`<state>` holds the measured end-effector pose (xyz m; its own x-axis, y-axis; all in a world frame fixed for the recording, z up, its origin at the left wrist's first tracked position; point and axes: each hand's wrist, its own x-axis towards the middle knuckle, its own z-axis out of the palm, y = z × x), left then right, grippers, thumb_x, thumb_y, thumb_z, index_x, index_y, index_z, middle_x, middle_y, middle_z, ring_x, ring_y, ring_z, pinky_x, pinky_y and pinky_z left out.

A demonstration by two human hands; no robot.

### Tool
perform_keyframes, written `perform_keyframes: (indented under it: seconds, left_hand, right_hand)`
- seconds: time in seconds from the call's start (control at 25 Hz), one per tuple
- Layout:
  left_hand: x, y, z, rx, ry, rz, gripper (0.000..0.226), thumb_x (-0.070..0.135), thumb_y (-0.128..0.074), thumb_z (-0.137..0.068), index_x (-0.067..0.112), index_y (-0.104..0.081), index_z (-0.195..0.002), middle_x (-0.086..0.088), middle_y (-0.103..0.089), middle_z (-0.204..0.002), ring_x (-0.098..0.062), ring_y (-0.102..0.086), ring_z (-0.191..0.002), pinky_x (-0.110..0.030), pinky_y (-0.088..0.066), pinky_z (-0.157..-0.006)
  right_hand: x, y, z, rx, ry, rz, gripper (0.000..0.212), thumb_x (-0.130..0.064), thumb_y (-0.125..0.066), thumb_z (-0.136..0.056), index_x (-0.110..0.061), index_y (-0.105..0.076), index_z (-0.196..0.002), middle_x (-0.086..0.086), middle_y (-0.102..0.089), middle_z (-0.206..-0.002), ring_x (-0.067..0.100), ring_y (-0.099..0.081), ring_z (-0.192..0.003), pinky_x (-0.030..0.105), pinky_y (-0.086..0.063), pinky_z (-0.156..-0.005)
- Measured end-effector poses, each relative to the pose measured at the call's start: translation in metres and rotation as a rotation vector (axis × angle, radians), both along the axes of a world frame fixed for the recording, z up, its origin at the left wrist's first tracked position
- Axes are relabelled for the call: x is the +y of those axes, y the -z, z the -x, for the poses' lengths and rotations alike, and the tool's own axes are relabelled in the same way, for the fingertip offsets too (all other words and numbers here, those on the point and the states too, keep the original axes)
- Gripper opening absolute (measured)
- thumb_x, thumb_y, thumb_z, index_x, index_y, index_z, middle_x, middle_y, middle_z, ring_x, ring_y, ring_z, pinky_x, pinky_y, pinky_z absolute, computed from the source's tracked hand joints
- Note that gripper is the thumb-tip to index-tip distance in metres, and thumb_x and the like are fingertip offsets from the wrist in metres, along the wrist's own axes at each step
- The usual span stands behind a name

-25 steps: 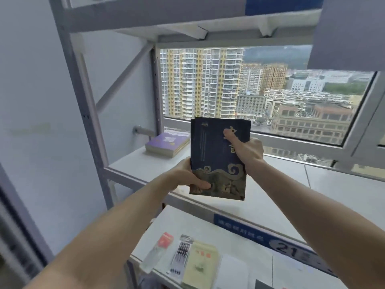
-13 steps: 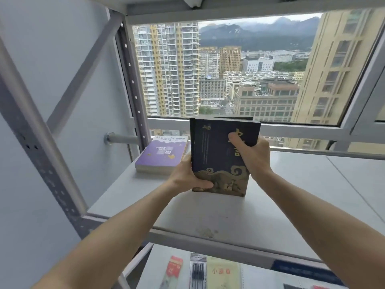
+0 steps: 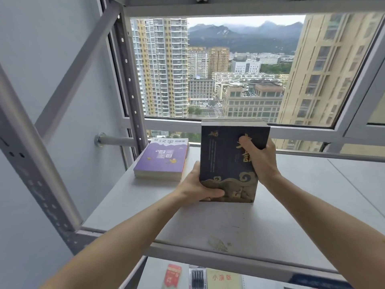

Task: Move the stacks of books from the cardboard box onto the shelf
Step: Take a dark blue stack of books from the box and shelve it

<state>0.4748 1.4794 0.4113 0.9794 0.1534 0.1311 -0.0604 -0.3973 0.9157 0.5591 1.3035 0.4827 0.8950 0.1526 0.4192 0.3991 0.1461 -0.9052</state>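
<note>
A stack of dark blue books point(image 3: 223, 155) with gold wave art on the cover stands tilted up on the grey shelf point(image 3: 208, 224), its lower edge touching or just above the board. My left hand point(image 3: 198, 186) grips its lower left corner, thumb across the cover. My right hand point(image 3: 260, 159) grips its right side, thumb curled onto the cover. A stack of purple books point(image 3: 161, 158) lies flat at the shelf's back left, just left of the dark stack. The cardboard box is out of view.
A grey perforated upright point(image 3: 31, 163) and a diagonal brace frame the shelf's left side. A window point(image 3: 229, 69) runs close behind the shelf. Bare shelf board extends to the right. On the lower shelf lie a red packet point(image 3: 171, 276), pens point(image 3: 196, 278) and a yellow booklet point(image 3: 223, 279).
Both hands have carried the dark blue stack forward and down from above the shelf's front edge onto the shelf, next to the purple books. The view moved in closer and higher.
</note>
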Motion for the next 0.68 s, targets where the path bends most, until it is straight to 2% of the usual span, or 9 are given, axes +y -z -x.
perform_keyframes:
  seconds: [0.12, 0.24, 0.28, 0.32, 0.4, 0.44, 0.52, 0.6, 0.68]
  left_hand:
    - [0.002, -0.011, -0.005, 0.101, 0.003, 0.083, 0.085, 0.025, -0.093, -0.05, 0.021, -0.052, -0.124, -0.003, -0.069, -0.115, -0.017, -0.068, -0.106, -0.039, -0.058, -0.091]
    - [0.008, -0.039, -0.015, 0.283, -0.033, 0.075, 0.068, 0.028, -0.094, -0.054, 0.024, -0.061, -0.114, -0.001, -0.072, -0.111, -0.016, -0.069, -0.098, -0.036, -0.057, -0.09]
    - [0.01, -0.048, -0.018, 0.354, -0.075, 0.062, 0.062, 0.032, -0.094, -0.056, 0.02, -0.064, -0.109, -0.003, -0.074, -0.104, -0.015, -0.07, -0.089, -0.032, -0.059, -0.084]
    - [0.013, -0.055, -0.021, 0.408, -0.125, 0.048, 0.053, 0.035, -0.092, -0.059, 0.016, -0.065, -0.1, -0.005, -0.073, -0.093, -0.014, -0.069, -0.075, -0.025, -0.06, -0.071]
    - [0.016, -0.062, -0.028, 0.465, -0.214, 0.016, 0.036, 0.035, -0.086, -0.07, 0.015, -0.059, -0.083, -0.002, -0.062, -0.071, -0.008, -0.061, -0.049, -0.014, -0.049, -0.043]
    - [0.015, -0.064, -0.032, 0.481, -0.248, -0.004, 0.033, 0.035, -0.082, -0.076, 0.014, -0.057, -0.084, 0.0, -0.057, -0.07, -0.008, -0.059, -0.048, -0.015, -0.046, -0.042]
    - [0.014, -0.062, -0.044, 0.501, -0.3, -0.07, 0.037, 0.035, -0.075, -0.081, 0.011, -0.057, -0.103, 0.0, -0.051, -0.076, -0.013, -0.056, -0.065, -0.022, -0.044, -0.053]
    - [0.011, -0.062, -0.053, 0.493, -0.341, -0.139, 0.051, 0.032, -0.071, -0.084, 0.003, -0.053, -0.122, -0.003, -0.051, -0.087, -0.018, -0.05, -0.077, -0.024, -0.037, -0.054]
    - [0.009, -0.062, -0.059, 0.501, -0.34, -0.224, 0.047, 0.027, -0.068, -0.084, 0.001, -0.055, -0.12, -0.007, -0.053, -0.099, -0.017, -0.049, -0.073, -0.023, -0.032, -0.05]
  right_hand:
    - [0.007, -0.011, -0.014, 0.076, 0.007, 0.024, 0.04, -0.057, -0.079, -0.061, -0.029, -0.07, -0.088, -0.006, -0.077, -0.083, 0.014, -0.075, -0.075, 0.027, -0.059, -0.055]
    - [0.025, -0.024, -0.049, 0.34, 0.0, 0.208, 0.063, -0.069, -0.082, -0.05, -0.02, -0.071, -0.087, 0.002, -0.078, -0.078, 0.021, -0.075, -0.07, 0.033, -0.061, -0.059]
    - [0.033, -0.024, -0.062, 0.439, 0.019, 0.278, 0.069, -0.071, -0.083, -0.047, -0.016, -0.069, -0.088, 0.004, -0.077, -0.079, 0.023, -0.075, -0.071, 0.034, -0.061, -0.062]
    - [0.041, -0.022, -0.074, 0.519, 0.037, 0.333, 0.073, -0.071, -0.083, -0.047, -0.014, -0.067, -0.09, 0.006, -0.075, -0.081, 0.024, -0.074, -0.074, 0.033, -0.059, -0.062]
    - [0.058, -0.01, -0.096, 0.643, 0.035, 0.429, 0.073, -0.069, -0.083, -0.052, -0.012, -0.066, -0.095, 0.005, -0.072, -0.089, 0.025, -0.071, -0.079, 0.03, -0.054, -0.06]
    - [0.065, -0.003, -0.104, 0.701, 0.012, 0.471, 0.069, -0.067, -0.083, -0.056, -0.013, -0.067, -0.095, 0.005, -0.072, -0.089, 0.024, -0.071, -0.075, 0.029, -0.052, -0.057]
    - [0.076, 0.007, -0.118, 0.783, -0.058, 0.542, 0.057, -0.064, -0.08, -0.065, -0.014, -0.067, -0.089, 0.004, -0.073, -0.077, 0.023, -0.069, -0.058, 0.028, -0.053, -0.05]
    - [0.083, 0.013, -0.131, 0.822, -0.134, 0.606, 0.054, -0.065, -0.074, -0.072, -0.013, -0.066, -0.083, 0.005, -0.072, -0.074, 0.024, -0.067, -0.058, 0.033, -0.058, -0.065]
    - [0.086, 0.018, -0.139, 0.84, -0.173, 0.66, 0.056, -0.068, -0.069, -0.074, -0.013, -0.065, -0.081, 0.006, -0.07, -0.081, 0.025, -0.066, -0.067, 0.038, -0.055, -0.084]
